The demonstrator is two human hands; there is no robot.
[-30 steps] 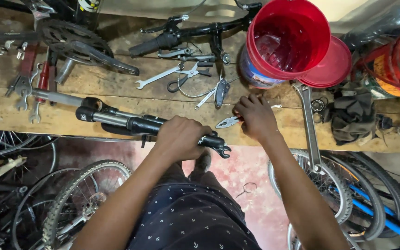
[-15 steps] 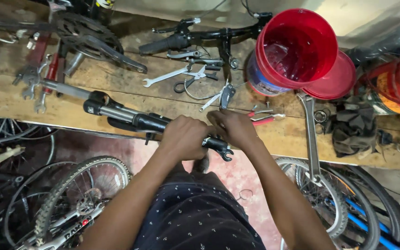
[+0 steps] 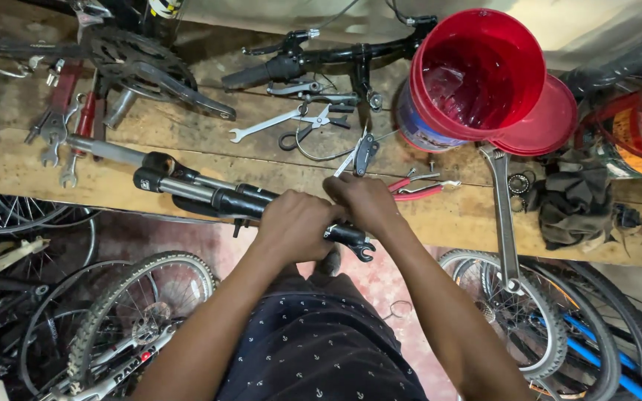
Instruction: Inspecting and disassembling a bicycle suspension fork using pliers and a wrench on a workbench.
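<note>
A black bicycle suspension fork (image 3: 187, 187) lies across the front edge of a wooden workbench (image 3: 150, 134). My left hand (image 3: 295, 223) is wrapped around the fork's lower leg near its dropout end (image 3: 358, 245). Touching it from the right, my right hand (image 3: 365, 200) closes on the same fork leg; whether it also holds a small tool is hidden. Red-handled pliers (image 3: 417, 189) lie on the bench just right of my right hand.
A red bucket (image 3: 477, 74) and red lid stand at the back right. Handlebars (image 3: 321, 56), a crankset (image 3: 143, 67), wrenches (image 3: 265, 125), a long adjustable wrench (image 3: 503, 215) and a dark rag (image 3: 566, 204) litter the bench. Bicycle wheels (image 3: 135, 312) stand below on both sides.
My right hand has left the pliers on the bench and moved left to join my left hand on the fork leg. The view has shifted slightly.
</note>
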